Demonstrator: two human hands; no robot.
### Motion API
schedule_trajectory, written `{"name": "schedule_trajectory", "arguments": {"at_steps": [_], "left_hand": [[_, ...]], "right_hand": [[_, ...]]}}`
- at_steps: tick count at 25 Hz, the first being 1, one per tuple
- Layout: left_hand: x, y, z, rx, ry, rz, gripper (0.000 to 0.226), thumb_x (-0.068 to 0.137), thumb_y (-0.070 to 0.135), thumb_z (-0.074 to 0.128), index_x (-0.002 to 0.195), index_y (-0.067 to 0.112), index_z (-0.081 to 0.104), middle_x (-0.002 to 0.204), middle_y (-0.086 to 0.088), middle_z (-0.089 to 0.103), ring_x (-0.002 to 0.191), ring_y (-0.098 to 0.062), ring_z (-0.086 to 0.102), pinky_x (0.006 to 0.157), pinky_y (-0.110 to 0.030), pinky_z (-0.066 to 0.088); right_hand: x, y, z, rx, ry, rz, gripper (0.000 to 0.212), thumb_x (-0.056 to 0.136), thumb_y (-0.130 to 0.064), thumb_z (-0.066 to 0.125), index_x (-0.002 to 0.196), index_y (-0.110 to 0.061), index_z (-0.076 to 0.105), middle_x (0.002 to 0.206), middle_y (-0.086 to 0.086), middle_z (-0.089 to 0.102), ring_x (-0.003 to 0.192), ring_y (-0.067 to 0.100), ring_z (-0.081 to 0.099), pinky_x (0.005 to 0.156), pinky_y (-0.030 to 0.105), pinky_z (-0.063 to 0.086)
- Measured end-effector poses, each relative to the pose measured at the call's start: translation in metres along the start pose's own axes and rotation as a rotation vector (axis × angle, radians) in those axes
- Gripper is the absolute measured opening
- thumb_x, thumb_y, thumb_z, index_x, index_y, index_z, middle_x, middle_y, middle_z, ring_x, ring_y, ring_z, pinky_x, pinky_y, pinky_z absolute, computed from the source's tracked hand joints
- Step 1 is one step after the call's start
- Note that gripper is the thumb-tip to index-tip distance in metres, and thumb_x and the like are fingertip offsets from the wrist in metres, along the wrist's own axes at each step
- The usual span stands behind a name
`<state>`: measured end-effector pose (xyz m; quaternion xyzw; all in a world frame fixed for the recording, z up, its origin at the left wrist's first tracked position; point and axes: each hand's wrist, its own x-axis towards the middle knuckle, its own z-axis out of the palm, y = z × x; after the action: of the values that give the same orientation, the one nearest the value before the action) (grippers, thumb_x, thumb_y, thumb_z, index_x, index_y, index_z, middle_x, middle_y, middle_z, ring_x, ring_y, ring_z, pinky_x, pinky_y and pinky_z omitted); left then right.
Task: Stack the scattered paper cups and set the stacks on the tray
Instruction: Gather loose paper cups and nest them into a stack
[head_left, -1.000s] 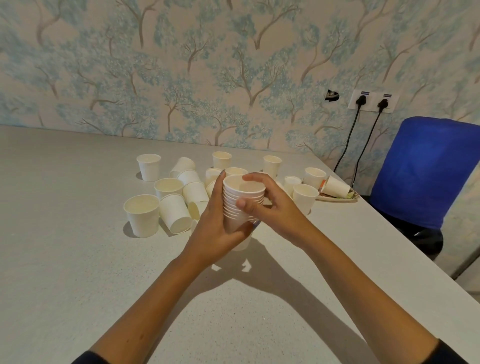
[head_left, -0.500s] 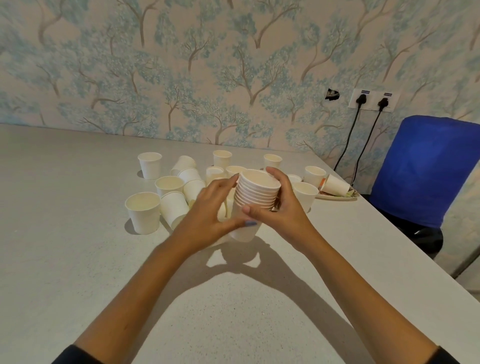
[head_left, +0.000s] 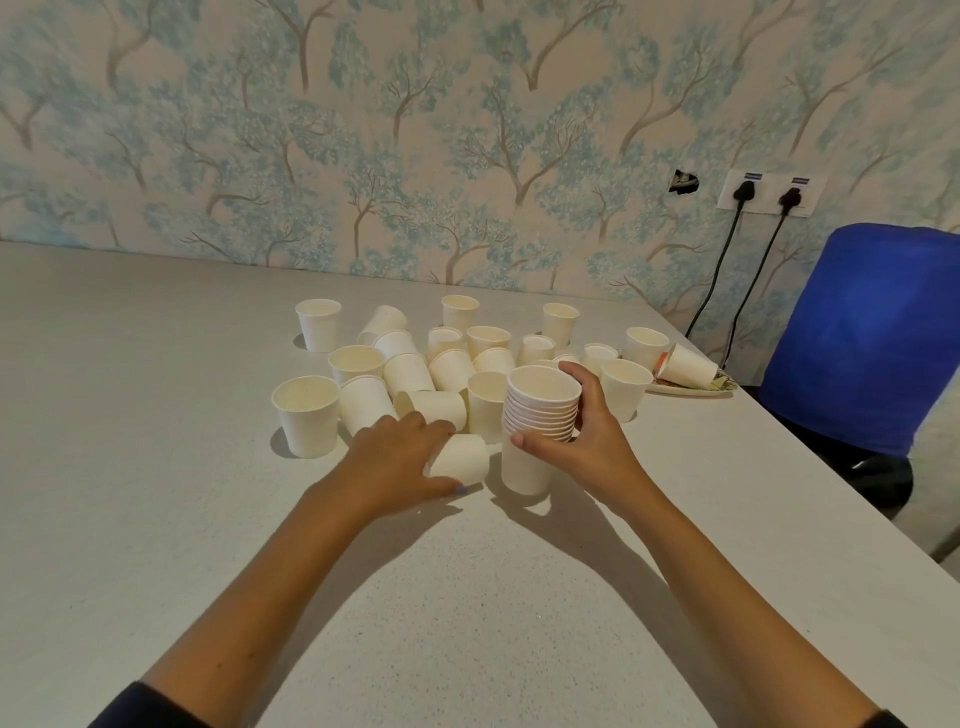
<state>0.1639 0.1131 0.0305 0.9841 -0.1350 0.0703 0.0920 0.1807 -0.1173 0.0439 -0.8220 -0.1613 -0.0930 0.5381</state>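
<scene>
White cups (head_left: 304, 415), blue chair (head_left: 862, 332)

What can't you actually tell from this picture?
- Mouth of the tipped cup, head view: covered by the left hand.
- Tray: mostly hidden behind cups; its pattern is too small.
- Stack count: the right hand covers part of the rims.

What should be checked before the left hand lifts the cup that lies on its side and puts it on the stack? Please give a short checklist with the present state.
1. Right hand holds the stack firmly: ok.
2. Stack stands on the table: ok.
3. Top of the stack is open and free: ok.
4. Left hand grips the fallen cup: ok, thumb and fingers curl round it.
5. Fallen cup is empty inside: cannot tell, its mouth is hidden.
6. Tray has room: cannot tell, a cup lies on it.
</scene>
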Motion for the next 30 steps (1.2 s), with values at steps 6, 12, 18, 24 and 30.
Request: {"name": "schedule_trajectory", "arguments": {"at_steps": [6,12,18,24,30], "left_hand": [[-0.001,0.004,-0.002,-0.211,-0.081,-0.079,0.079,0.071,0.054,0.072,0.130,0.028,0.026,0.128,-0.001,0.046,0.102,-0.018,0.051,0.079,-0.031,0.050],[0.013,0.006,-0.064,-0.401,0.161,-0.092,0.062,0.070,0.065,0.066,0.110,0.032,0.031,0.110,0.001,0.049,0.082,-0.008,0.051,0.060,-0.026,0.046],[0.032,0.047,-0.096,-0.409,0.368,0.150,0.077,0.072,0.077,0.048,0.141,0.046,0.031,0.118,0.007,0.041,0.101,-0.006,0.038,0.079,-0.023,0.032],[0.058,0.077,-0.071,-0.234,0.250,0.270,0.073,0.080,0.067,0.053,0.144,0.040,0.032,0.130,-0.002,0.050,0.118,-0.021,0.046,0.086,-0.027,0.034],[0.061,0.083,-0.032,-0.172,0.178,0.351,0.056,0.089,0.058,0.046,0.141,0.037,0.040,0.130,-0.007,0.050,0.114,-0.027,0.048,0.093,-0.042,0.044]], "right_hand": [[-0.005,0.005,-0.005,-0.023,0.008,0.037,0.090,0.060,-0.043,0.086,0.125,-0.055,0.025,0.112,-0.047,0.039,0.102,-0.020,0.047,0.070,0.004,0.044],[-0.006,0.014,-0.007,-0.037,-0.001,0.044,0.090,0.065,-0.036,0.085,0.131,-0.044,0.024,0.121,-0.026,0.043,0.110,0.003,0.048,0.080,0.012,0.044],[-0.004,0.019,-0.006,-0.055,-0.017,0.052,0.094,0.062,-0.041,0.085,0.132,-0.046,0.023,0.118,-0.032,0.042,0.107,0.002,0.049,0.081,0.016,0.046],[-0.002,0.024,-0.005,-0.043,-0.010,0.095,0.115,0.059,-0.040,0.085,0.141,-0.044,0.005,0.114,-0.033,0.046,0.098,-0.007,0.054,0.078,0.011,0.046],[0.003,0.026,0.000,-0.035,0.003,0.120,0.119,0.058,-0.031,0.088,0.141,-0.047,0.004,0.105,-0.029,0.047,0.094,-0.003,0.053,0.080,0.017,0.046]]}}
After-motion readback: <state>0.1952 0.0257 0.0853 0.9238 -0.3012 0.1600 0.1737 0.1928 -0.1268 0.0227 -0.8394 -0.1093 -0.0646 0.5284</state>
